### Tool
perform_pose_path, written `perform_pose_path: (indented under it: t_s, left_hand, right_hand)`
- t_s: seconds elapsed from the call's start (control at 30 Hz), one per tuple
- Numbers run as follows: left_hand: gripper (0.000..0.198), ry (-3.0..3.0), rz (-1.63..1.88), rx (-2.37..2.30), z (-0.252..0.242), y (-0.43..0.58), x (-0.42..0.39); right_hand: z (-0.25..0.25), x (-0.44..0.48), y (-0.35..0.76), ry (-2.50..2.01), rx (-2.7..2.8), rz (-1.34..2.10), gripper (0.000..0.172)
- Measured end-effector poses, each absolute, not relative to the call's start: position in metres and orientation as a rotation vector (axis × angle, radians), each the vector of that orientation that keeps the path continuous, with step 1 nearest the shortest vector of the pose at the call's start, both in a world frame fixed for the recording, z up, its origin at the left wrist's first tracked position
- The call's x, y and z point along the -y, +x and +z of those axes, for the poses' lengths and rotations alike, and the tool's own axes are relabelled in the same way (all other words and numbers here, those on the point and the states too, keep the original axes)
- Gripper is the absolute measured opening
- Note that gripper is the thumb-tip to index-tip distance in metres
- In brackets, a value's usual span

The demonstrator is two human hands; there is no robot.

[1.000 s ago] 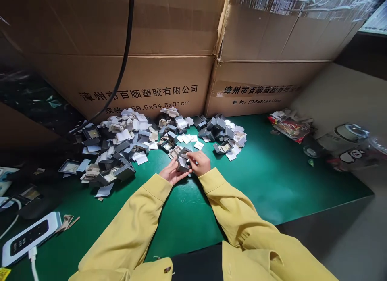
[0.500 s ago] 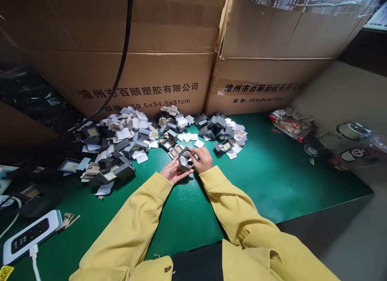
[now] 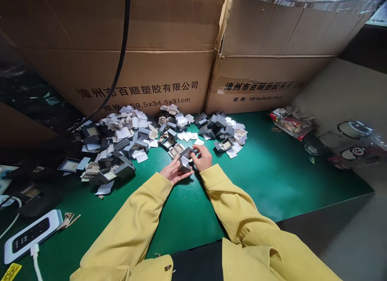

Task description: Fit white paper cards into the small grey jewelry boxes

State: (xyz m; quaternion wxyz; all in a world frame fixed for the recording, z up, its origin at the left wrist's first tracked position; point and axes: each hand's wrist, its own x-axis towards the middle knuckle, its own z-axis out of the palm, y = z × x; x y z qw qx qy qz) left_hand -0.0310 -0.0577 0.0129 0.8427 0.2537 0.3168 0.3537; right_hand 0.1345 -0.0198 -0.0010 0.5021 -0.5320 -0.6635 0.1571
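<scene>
A small grey jewellery box (image 3: 185, 161) is held open and tilted, with something pale inside it. My left hand (image 3: 174, 171) is closed around its left side and underside. On the other side, my right hand (image 3: 203, 157) pinches the box's upper right edge, and the fingertips partly hide the rim. Just beyond the box lies a pale insert piece (image 3: 175, 150). White paper squares (image 3: 187, 136) are spread on the green table (image 3: 187, 196) behind my hands.
Piles of grey boxes and white inserts lie left (image 3: 121, 140) and right (image 3: 220, 128). Large cardboard cartons (image 3: 169, 71) stand along the back. A black cable (image 3: 122, 51) hangs at left. A white device (image 3: 33, 234) lies front left, a red snack bag (image 3: 292, 125) at right.
The box has turned a little, showing more of its inside. My right hand has shifted slightly at the upper edge; my left hand keeps its hold.
</scene>
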Motion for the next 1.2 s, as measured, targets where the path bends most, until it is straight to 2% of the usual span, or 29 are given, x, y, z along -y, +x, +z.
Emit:
perform_pose_path:
  t_s: [0.2, 0.4, 0.5, 0.57, 0.73, 0.97, 1.07, 1.2]
  left_hand:
    - [0.077, 0.670, 0.677, -0.569, 0.018, -0.035, 0.062]
    - [0.076, 0.721, 0.683, -0.484, 0.020, -0.039, 0.062]
    - [0.075, 0.631, 0.821, -0.484, 0.020, -0.044, 0.060]
    - [0.065, 0.492, 0.970, -0.495, 0.020, -0.049, 0.056]
    - [0.040, 0.148, 1.355, -0.521, 0.023, -0.061, 0.047]
    - [0.035, -0.007, 1.407, -0.586, 0.026, -0.060, 0.047]
    - [0.030, 0.012, 1.448, -0.559, 0.024, -0.057, 0.047]
    - [0.026, 0.083, 1.483, -0.513, 0.019, -0.054, 0.047]
  right_hand:
    - [-0.002, 0.025, 0.133, -1.282, 1.602, 0.454, 0.020]
    - [0.003, 0.030, 0.131, -1.300, 1.738, 0.351, 0.026]
    - [0.005, 0.029, 0.131, -1.182, 1.733, 0.343, 0.042]
    - [0.007, 0.027, 0.129, -1.143, 1.692, 0.359, 0.047]
    - [0.017, 0.013, 0.108, -1.352, 1.862, 0.339, 0.029]
    - [0.026, -0.007, 0.082, -1.644, 2.151, 0.352, 0.020]
    - [0.021, -0.008, 0.088, -1.532, 1.954, 0.587, 0.027]
    - [0.004, 0.000, 0.104, -1.200, 1.343, 1.299, 0.034]
